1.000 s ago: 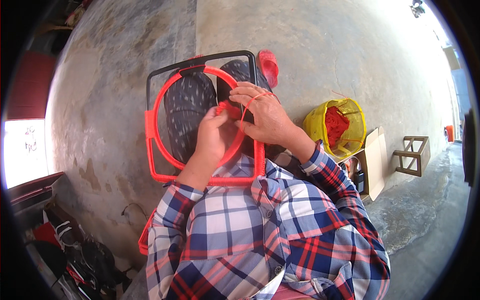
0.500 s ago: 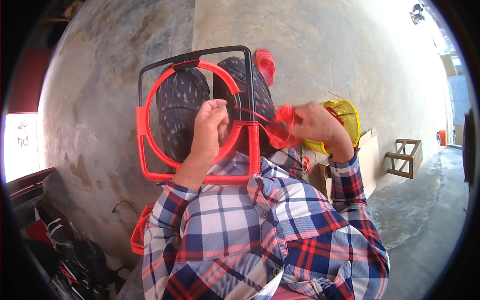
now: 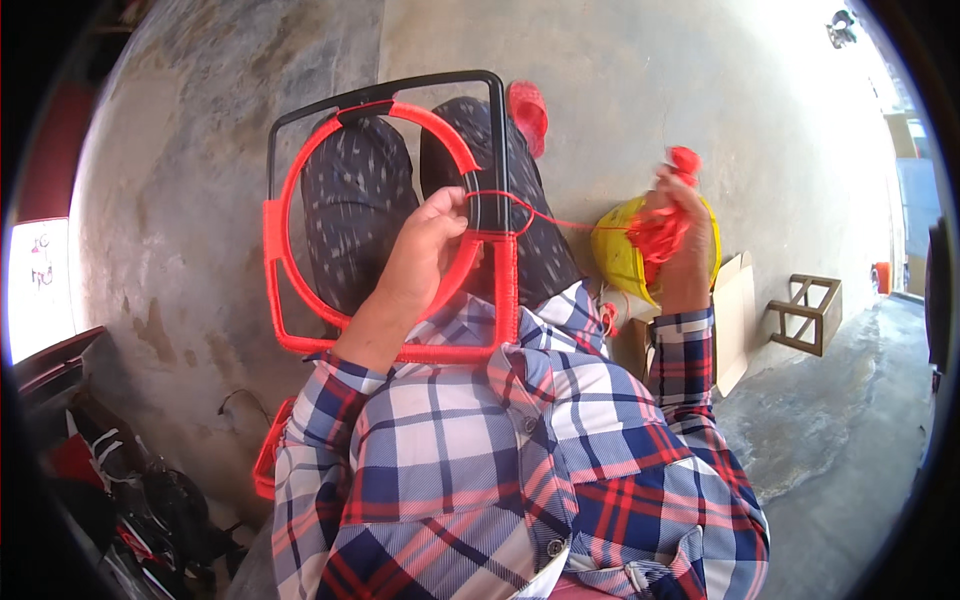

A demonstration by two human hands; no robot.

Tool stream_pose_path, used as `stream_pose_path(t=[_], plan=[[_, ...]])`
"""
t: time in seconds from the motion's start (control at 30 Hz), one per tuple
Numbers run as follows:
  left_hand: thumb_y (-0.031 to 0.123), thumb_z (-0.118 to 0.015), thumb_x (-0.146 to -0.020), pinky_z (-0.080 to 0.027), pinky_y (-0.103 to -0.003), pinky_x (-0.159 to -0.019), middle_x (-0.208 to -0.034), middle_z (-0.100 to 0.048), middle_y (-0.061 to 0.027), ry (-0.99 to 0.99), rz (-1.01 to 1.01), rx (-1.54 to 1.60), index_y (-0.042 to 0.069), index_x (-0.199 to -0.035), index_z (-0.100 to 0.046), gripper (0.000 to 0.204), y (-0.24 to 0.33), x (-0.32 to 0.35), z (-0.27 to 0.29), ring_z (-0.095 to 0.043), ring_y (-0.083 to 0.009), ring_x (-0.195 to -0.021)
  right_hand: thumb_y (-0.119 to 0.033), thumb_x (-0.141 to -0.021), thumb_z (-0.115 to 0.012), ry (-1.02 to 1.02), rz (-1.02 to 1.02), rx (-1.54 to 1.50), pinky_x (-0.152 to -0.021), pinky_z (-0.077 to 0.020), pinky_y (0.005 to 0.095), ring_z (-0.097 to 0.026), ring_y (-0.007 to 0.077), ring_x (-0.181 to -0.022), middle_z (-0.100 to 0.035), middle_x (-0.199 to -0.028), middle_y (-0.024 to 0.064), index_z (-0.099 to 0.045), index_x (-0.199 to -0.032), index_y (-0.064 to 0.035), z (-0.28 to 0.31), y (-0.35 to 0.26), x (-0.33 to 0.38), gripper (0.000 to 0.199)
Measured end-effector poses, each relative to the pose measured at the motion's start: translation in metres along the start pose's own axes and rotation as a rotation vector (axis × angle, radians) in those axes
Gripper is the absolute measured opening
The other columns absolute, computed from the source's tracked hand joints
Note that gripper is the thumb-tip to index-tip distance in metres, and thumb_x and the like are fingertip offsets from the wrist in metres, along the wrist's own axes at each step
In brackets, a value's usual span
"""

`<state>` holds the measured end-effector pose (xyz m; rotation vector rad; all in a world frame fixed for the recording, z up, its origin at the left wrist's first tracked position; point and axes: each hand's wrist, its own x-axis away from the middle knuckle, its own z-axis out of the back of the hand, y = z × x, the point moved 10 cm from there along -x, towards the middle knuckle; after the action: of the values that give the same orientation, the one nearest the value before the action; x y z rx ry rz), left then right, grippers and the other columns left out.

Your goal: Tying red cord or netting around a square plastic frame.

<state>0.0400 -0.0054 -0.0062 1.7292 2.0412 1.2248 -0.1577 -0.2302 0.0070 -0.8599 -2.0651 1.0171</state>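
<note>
A black frame (image 3: pixel 497 130) with a round ring inside a squared outline rests across my lap, much of it wrapped in red cord (image 3: pixel 506 290). My left hand (image 3: pixel 425 250) is closed at the ring's right side, next to a bare black stretch; its fingertips are partly hidden. Out to the right, my right hand (image 3: pixel 688 235) grips a loose bundle of red cord (image 3: pixel 660 232), slightly blurred. From the bundle a taut strand (image 3: pixel 570 223) runs left to the frame, looping around the ring and the outer bar near my left fingers.
Behind my right hand stands a yellow bucket (image 3: pixel 615 250). Cardboard (image 3: pixel 735 320) and a small wooden stool (image 3: pixel 806 315) are farther right. A red slipper (image 3: pixel 528 118) lies beyond my knees, and a red basket (image 3: pixel 268 455) sits by my left elbow.
My right hand has moved right and away from the frame with the cord bundle, drawing the strand out. My left fingers have shifted slightly up to the ring.
</note>
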Motion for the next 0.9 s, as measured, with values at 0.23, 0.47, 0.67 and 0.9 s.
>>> stream_pose_path(t=[0.23,0.47,0.67,0.9], plan=[[0.011,-0.048,-0.079,-0.052,-0.028,-0.067,-0.094,-0.064,-0.0097,0.026,0.023,-0.043,-0.001,-0.108,-0.052,0.031,0.0,0.001,0.0,-0.061,-0.0153,-0.074,-0.013,-0.083,-0.068,-0.602,-0.11,0.668,-0.063,-0.0451,0.0243,-0.056,0.0072,-0.068,-0.061,-0.074,-0.0007,-0.065,-0.088,-0.003,-0.122,0.086,0.043,0.011],[0.013,-0.047,-0.082,-0.052,-0.029,-0.066,-0.087,-0.065,-0.0119,0.03,0.062,-0.011,0.0,-0.101,-0.054,0.024,-0.005,-0.001,0.009,-0.062,-0.0172,-0.07,-0.016,-0.085,-0.057,-0.016,-0.015,-0.148,-0.079,-0.0447,0.0371,-0.06,0.018,-0.07,-0.059,-0.07,0.0064,-0.054,-0.081,-0.0061,-0.078,0.031,0.045,0.011],[0.014,-0.046,-0.082,-0.051,-0.033,-0.056,-0.08,-0.064,-0.0147,0.007,0.187,0.066,0.0,-0.099,-0.053,0.023,-0.014,0.001,0.008,-0.062,-0.0219,-0.058,-0.02,-0.088,-0.051,-0.404,-0.107,-0.537,-0.081,-0.0437,0.0389,-0.042,0.0136,-0.054,-0.038,-0.057,-0.001,-0.044,-0.073,-0.0115,-0.092,0.046,0.057,0.019],[0.015,-0.044,-0.078,-0.046,-0.031,-0.046,-0.073,-0.061,-0.015,0.017,0.249,0.073,-0.001,-0.099,-0.053,0.028,-0.02,0.002,0.008,-0.057,-0.0215,-0.052,-0.019,-0.087,-0.053,-0.332,-0.203,-0.196,-0.07,-0.0459,0.0351,-0.044,0.014,-0.051,-0.042,-0.056,0.0005,-0.044,-0.072,-0.0112,-0.089,0.055,0.063,0.02]])
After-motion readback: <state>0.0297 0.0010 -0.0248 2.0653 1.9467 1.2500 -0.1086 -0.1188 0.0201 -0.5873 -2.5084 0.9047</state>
